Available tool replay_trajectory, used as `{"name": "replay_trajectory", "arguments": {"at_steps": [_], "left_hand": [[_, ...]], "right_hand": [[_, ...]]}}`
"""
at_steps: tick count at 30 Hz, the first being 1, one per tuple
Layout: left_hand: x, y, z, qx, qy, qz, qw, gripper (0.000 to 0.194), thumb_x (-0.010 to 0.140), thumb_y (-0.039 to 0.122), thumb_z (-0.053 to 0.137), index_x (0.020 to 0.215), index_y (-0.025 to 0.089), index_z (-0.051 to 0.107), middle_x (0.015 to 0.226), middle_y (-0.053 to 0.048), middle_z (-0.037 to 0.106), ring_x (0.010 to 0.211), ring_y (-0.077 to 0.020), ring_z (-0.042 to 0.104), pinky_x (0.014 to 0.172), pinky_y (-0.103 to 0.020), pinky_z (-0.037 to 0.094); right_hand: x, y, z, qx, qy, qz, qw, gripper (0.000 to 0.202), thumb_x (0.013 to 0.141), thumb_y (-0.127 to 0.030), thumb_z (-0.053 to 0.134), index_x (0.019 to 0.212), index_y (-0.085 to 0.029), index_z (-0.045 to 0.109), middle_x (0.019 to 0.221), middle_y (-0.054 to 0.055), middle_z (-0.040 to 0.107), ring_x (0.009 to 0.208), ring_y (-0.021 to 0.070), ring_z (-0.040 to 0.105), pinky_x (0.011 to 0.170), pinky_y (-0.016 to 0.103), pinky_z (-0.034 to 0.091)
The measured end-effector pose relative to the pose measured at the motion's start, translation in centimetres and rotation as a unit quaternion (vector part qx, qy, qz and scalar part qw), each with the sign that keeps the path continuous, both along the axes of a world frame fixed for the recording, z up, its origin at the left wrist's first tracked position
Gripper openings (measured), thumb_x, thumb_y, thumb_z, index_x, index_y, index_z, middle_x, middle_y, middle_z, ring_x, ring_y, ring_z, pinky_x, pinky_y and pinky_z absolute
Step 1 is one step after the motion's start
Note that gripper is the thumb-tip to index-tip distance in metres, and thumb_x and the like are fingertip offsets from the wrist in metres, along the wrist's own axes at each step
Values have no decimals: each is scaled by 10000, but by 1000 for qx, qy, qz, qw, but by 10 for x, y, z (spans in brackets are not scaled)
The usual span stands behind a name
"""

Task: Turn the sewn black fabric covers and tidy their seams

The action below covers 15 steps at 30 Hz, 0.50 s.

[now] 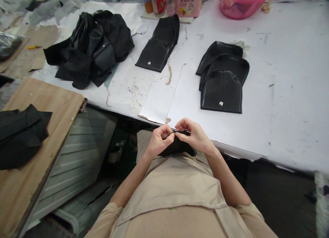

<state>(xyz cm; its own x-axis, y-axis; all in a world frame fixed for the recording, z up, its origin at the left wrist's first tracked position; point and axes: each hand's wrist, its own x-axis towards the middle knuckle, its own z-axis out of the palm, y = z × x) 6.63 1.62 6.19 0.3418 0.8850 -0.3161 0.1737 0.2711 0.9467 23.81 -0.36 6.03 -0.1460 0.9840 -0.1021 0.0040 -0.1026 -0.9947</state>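
Observation:
At the table's front edge, over my lap, I hold a piece of black leather-like material [178,147] by its upper edge. My left hand [159,139] pinches that edge between thumb and fingers. Beside it, almost touching, my right hand [194,134] pinches the same edge. Most of the piece hangs below my hands, and its lower end rests against my beige apron [177,186]. On the white table lie overlapping flat black pieces [223,90] to the right, the front one with a small white tag. Similar black pieces [155,53] lie further back in the middle.
A crumpled heap of black material [95,49] lies at the table's back left. More black material [22,135] sits on a wooden board [60,104] at left. Bottles [157,3], a pink box [189,3] and a pink basin [240,7] stand along the back.

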Motion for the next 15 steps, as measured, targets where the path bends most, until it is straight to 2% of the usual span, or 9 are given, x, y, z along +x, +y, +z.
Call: {"name": "replay_trajectory", "arguments": {"at_steps": [5, 11, 15], "left_hand": [[1, 0, -2, 10, -3, 1, 1000, 167, 730, 227, 654, 672, 159, 513, 611, 45, 476, 540, -65, 397, 507, -190, 304], [3, 1, -4, 1, -30, -17, 999, 174, 743, 245, 643, 677, 162, 505, 618, 45, 471, 544, -67, 392, 513, -195, 302], [3, -1, -6, -8, -13, -8, 1000, 180, 768, 272, 621, 683, 165, 503, 594, 54, 429, 519, -64, 343, 489, -202, 258]], "right_hand": [[-5, -1, -3, -23, 19, -42, 999, 149, 709, -119, 609, 845, -181, 598, 829, 1, 641, 769, 133, 610, 733, 270, 485], [-9, -3, -1, -97, 116, -74, 986, 105, 674, -139, 613, 765, -178, 577, 757, -17, 606, 674, 107, 552, 648, 249, 426], [-12, -4, -4, -89, 107, -77, 987, 123, 668, -133, 608, 774, -181, 567, 756, -21, 592, 676, 107, 540, 641, 249, 412]]}}
